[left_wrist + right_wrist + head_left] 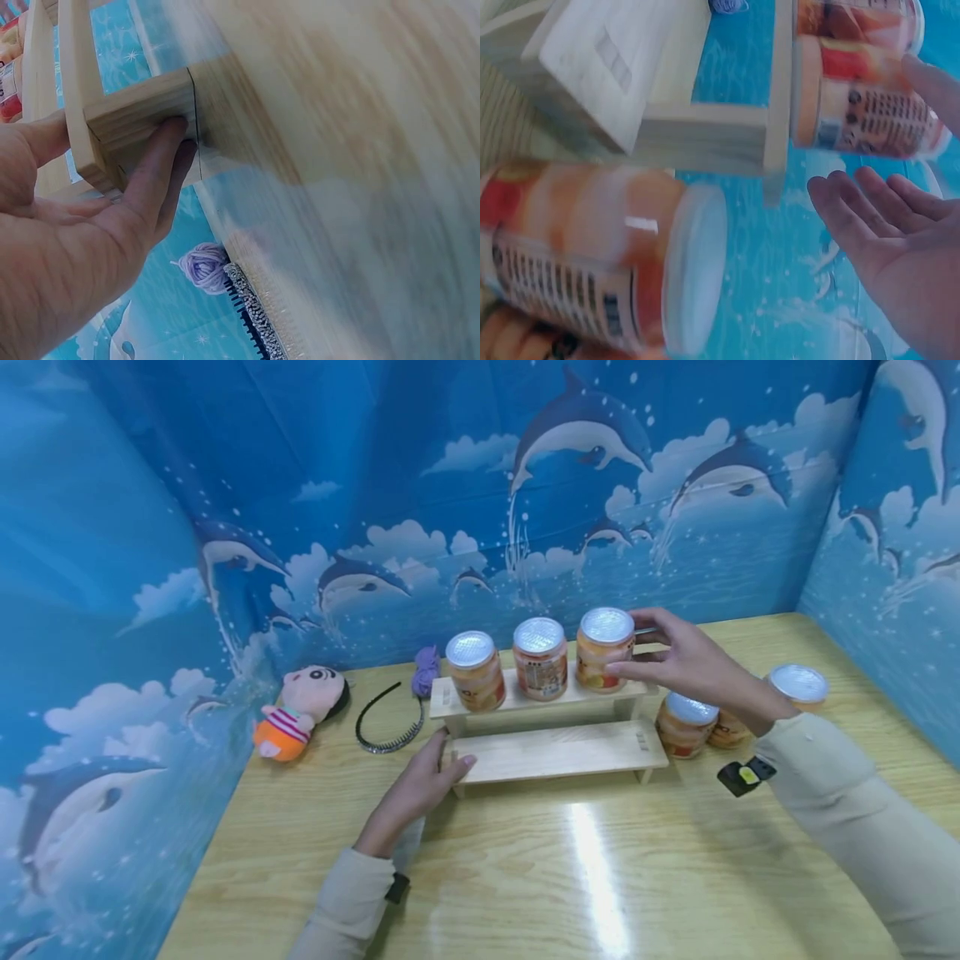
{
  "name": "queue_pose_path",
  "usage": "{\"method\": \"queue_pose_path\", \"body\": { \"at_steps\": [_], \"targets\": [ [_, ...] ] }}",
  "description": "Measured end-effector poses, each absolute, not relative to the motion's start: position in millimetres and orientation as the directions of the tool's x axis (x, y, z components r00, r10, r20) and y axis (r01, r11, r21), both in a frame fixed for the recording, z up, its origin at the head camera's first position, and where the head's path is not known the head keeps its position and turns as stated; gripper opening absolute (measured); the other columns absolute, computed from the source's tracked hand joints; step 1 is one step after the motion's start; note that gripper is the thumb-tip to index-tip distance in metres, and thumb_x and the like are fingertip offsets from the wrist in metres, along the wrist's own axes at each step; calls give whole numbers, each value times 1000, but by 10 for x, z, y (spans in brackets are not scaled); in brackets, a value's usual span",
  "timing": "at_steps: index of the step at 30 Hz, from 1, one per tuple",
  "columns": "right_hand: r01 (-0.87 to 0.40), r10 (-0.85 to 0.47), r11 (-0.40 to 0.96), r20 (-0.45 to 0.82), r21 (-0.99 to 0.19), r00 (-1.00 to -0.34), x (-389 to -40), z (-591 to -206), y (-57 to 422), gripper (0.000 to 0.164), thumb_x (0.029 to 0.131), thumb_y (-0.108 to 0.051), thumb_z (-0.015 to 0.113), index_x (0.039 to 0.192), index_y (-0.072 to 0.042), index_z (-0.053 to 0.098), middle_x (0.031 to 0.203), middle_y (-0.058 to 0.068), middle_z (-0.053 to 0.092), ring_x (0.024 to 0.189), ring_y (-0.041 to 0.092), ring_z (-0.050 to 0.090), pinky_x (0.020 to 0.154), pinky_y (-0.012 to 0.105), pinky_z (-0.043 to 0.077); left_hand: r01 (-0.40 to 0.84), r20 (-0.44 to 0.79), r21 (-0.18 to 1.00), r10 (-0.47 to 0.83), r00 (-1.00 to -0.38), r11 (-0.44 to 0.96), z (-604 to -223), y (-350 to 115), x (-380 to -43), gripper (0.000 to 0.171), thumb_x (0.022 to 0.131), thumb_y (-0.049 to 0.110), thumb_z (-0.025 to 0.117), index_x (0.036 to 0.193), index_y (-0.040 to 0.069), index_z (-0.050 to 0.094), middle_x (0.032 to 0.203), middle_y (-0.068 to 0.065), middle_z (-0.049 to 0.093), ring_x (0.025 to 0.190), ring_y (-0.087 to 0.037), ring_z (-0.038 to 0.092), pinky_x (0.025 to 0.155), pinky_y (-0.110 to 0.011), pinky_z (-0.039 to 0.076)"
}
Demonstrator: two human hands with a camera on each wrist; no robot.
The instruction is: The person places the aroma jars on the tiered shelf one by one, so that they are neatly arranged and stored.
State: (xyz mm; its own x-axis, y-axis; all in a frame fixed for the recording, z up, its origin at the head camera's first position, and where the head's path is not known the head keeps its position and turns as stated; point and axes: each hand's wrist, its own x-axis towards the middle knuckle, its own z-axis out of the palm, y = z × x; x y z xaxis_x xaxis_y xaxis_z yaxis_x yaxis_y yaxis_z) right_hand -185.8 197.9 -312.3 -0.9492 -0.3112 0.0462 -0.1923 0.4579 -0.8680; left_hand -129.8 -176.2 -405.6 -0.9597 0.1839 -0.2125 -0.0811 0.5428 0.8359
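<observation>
A two-step wooden rack (555,753) stands on the table, three jars with silver lids in a row on its upper step. My left hand (422,781) grips the rack's left end, thumb over the lower step and fingers against the side panel (142,112). At the upper step's right end is the third jar (602,652). Around it my right hand (686,660) is spread, thumb at the front; in the right wrist view the fingers (870,202) stand apart from the jar (870,112). The middle jar (542,660) and left jar (476,672) stand untouched by either hand.
Right of the rack stand more jars (686,725), partly behind my right forearm. On the left lie a plush doll (296,714), a black headband (390,745) and a purple yarn ball (426,670). A dolphin-print curtain (450,485) borders the table.
</observation>
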Motion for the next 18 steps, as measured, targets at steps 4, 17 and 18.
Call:
{"method": "queue_pose_path", "body": {
  "at_steps": [4,17,18],
  "targets": [
    [-192,-301,451,54,-872,-952,-1804,-3092,2125,81,93,-27,76,155,-6,29,153,17,38,138,37,42,104,57,47,-90,-213,840,173,-962,534,-4073,-1761,-1302,75,102,36,62,162,15,23,160,-20,34,143,-42,36,116,-61,30],
    [-147,-113,609,97,-780,-989,-1603,-3256,3034,77,94,-26,75,154,-5,32,153,21,38,138,47,37,89,5,43,-144,-247,832,124,-961,536,-4087,-1834,-1236,77,101,41,61,161,12,23,161,-22,29,141,-46,38,113,-64,34],
    [-131,-94,622,92,-772,-991,-1583,-3287,3093,79,94,-27,75,155,-5,31,154,22,37,138,48,35,97,12,46,-141,-245,832,127,-961,536,-4089,-1839,-1229,77,102,41,61,161,11,23,161,-23,30,140,-47,38,113,-64,35]
  ]
}}
